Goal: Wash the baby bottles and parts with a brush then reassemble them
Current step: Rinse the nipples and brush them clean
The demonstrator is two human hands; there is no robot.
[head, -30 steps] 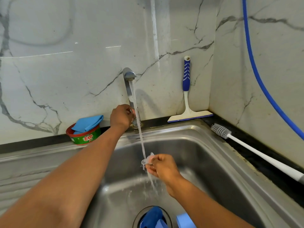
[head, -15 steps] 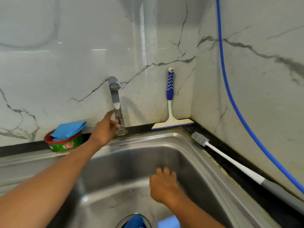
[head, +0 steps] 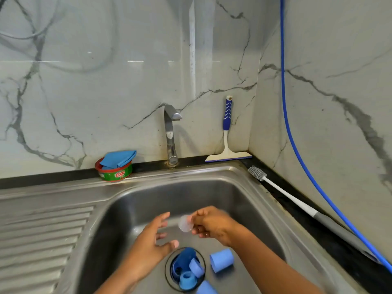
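I can't make out the clear part (head: 185, 223) in the right hand (head: 214, 224): it's blurred. A blue piece (head: 206, 289) is cut off by the bottom edge.

Green Exo tub (head: 115, 174) under folded blue cloth (head: 118, 159), blue-handled squeegee (head: 226, 136) against marble wall (head: 106, 81), blue hose (head: 282, 60) nearby

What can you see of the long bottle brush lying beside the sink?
The bottle brush has a grey head of short stubby bristles that looks like silicone, a thin white shaft and a grey handle. It lies flat on the black counter strip right of the sink, with its head toward the back corner and its handle toward the camera. The left hand and right hand are over the basin, away from it.
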